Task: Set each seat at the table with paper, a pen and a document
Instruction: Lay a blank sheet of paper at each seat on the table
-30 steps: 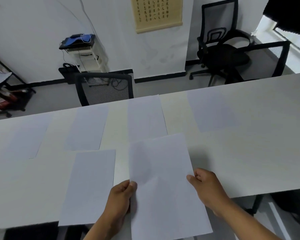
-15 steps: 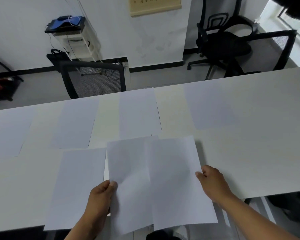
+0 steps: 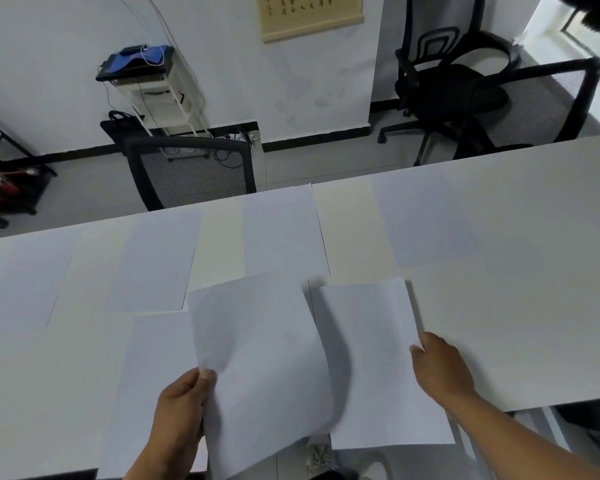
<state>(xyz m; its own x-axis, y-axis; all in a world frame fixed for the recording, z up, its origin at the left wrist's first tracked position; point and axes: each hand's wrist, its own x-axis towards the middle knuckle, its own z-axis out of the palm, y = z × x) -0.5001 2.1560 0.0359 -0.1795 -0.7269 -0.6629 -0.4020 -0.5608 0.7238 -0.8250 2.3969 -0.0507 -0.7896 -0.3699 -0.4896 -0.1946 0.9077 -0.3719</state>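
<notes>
Over the table (image 3: 534,306), blank white sheets (image 3: 264,358) curl.

The sheets (image 3: 267,368) I hold are thin matt white paper, the left one bowing softly. My worktop (image 3: 516,289) is a smooth, matt off-white laminate. Chair back (image 3: 194,174), upper centre-left: black plastic frame, open mesh cloth. Wall scroll (image 3: 309,15), top: matt tan paper.

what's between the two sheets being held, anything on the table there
Head view: between the left-hand sheet and right-hand sheet only a shadowed, bare strip of table shows.
</notes>
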